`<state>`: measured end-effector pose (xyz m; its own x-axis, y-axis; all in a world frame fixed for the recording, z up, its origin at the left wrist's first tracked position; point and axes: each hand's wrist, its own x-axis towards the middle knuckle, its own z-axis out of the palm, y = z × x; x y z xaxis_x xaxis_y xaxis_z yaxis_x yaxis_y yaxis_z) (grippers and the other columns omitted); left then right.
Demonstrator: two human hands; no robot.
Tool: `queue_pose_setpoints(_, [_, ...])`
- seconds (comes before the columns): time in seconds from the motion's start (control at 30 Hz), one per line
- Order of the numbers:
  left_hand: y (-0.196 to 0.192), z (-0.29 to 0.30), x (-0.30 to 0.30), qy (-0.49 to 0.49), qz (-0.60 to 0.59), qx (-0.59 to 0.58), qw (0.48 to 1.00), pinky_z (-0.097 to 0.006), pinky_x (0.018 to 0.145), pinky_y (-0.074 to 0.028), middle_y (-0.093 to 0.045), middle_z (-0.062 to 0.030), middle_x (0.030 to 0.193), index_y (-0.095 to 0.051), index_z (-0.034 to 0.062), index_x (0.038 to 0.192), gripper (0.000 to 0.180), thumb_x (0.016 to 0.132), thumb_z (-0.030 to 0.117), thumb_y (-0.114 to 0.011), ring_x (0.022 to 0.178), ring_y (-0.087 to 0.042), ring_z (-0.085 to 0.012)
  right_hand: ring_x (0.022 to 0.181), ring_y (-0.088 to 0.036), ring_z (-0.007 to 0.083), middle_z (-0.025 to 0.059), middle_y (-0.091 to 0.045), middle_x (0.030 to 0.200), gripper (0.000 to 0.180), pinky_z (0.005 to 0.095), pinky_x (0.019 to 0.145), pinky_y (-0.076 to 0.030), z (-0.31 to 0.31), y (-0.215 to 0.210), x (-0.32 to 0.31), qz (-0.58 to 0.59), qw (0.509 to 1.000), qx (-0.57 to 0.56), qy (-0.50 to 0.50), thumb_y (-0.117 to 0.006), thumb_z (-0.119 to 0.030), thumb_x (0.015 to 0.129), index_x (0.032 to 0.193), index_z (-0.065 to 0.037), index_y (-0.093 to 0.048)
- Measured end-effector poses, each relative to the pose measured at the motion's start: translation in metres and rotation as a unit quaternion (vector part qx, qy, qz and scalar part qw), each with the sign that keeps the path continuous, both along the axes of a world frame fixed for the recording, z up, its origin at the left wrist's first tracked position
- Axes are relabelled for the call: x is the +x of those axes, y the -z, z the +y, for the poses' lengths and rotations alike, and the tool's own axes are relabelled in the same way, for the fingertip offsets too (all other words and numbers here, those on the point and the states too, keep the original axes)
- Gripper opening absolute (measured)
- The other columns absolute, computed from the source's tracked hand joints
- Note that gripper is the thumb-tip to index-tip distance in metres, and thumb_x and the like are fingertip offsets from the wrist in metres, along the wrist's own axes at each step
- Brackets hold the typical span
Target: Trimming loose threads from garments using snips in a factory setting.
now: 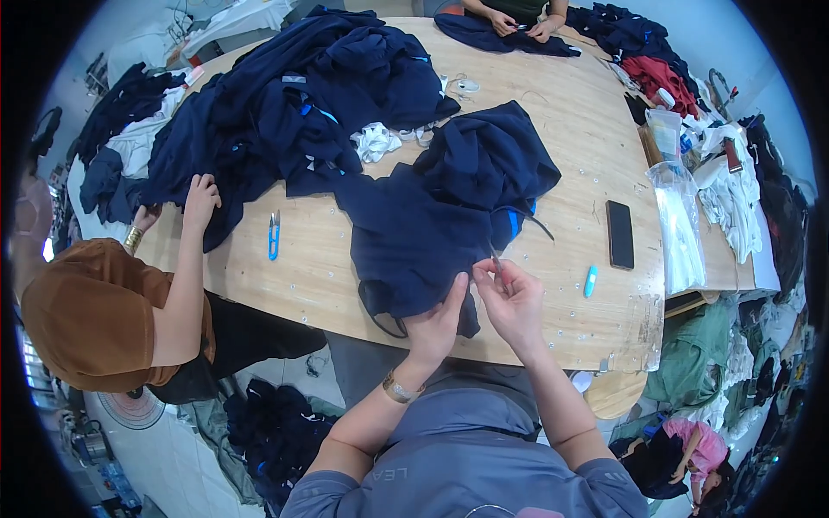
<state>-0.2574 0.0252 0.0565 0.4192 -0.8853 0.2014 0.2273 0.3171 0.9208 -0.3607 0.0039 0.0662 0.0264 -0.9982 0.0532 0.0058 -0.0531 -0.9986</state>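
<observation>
A navy blue garment (406, 233) lies spread before me at the table's near edge. My left hand (436, 321) pinches its near edge, thumb on top and the other fingers partly under the cloth. Close beside it, my right hand (511, 304) is closed around small thread snips (495, 257), their narrow blades pointing away from me over the fabric. Most of the snips' body is hidden by my fingers. A bright blue strip (516, 220) and a dark cord show at the garment's right side.
Left of the garment lie blue-handled snips (274, 236). To the right are a black phone (620, 234) and a small turquoise tool (591, 281). A large navy clothing pile (302, 86) covers the far left. Co-workers handle cloth at left and far side. Plastic bags (675, 224) border the right.
</observation>
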Motion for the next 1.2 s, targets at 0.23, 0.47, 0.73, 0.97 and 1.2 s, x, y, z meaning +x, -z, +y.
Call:
queue_pose_setpoints(0.23, [0.010,0.002,0.005,0.037,-0.088,0.028,0.995,-0.024,0.078,-0.045,-0.062,-0.0049,0.092,-0.060,-0.0029,0.093,0.013,0.082,0.002,-0.063,0.086,-0.058,-0.0113,0.051,-0.041,-0.0017,-0.0036,-0.051,0.058,0.008,0.0161,0.045,-0.033,-0.001,0.000,0.002,0.210,0.960,-0.181,0.040,-0.061,-0.005,0.080,0.086,0.001,-0.060])
queue_pose_setpoints(0.47, [0.006,-0.007,0.008,0.024,0.034,0.003,0.999,-0.025,0.084,-0.044,-0.058,-0.0082,0.103,-0.048,-0.0037,0.111,0.032,0.082,0.002,-0.062,0.092,-0.057,-0.0139,0.053,-0.043,-0.0021,-0.0055,-0.054,0.063,0.006,0.0142,0.046,-0.032,-0.007,-0.001,-0.002,0.013,1.000,0.018,-0.023,-0.060,-0.005,0.082,0.082,0.001,-0.059])
queue_pose_setpoints(0.73, [0.008,-0.006,0.009,0.036,0.046,0.024,0.998,-0.025,0.080,-0.046,-0.060,-0.0079,0.100,-0.052,-0.0039,0.106,0.027,0.082,0.002,-0.062,0.088,-0.058,-0.0135,0.051,-0.041,-0.0018,-0.0050,-0.054,0.061,0.007,0.0149,0.045,-0.030,-0.006,0.002,-0.001,0.026,0.999,-0.005,-0.022,-0.060,-0.005,0.082,0.082,0.002,-0.061])
queue_pose_setpoints(0.97, [0.009,0.002,0.010,0.007,-0.215,0.011,0.977,-0.025,0.080,-0.046,-0.062,-0.0082,0.096,-0.058,-0.0046,0.095,0.018,0.080,0.001,-0.065,0.088,-0.059,-0.0125,0.046,-0.035,-0.0012,-0.0048,-0.046,0.051,0.008,0.0178,0.042,-0.027,-0.003,0.000,0.003,0.155,0.984,-0.081,0.031,-0.063,-0.006,0.078,0.082,0.001,-0.061])
queue_pose_setpoints(1.2, [0.014,0.002,0.006,-0.012,-0.184,-0.001,0.983,-0.028,0.075,-0.047,-0.064,-0.0088,0.092,-0.062,-0.0019,0.095,0.019,0.079,0.006,-0.066,0.082,-0.062,-0.0178,0.048,-0.031,-0.0025,-0.0075,-0.043,0.056,0.004,0.0155,0.043,-0.024,-0.005,0.005,0.003,0.033,0.999,-0.010,0.011,-0.060,-0.003,0.077,0.078,0.000,-0.058])
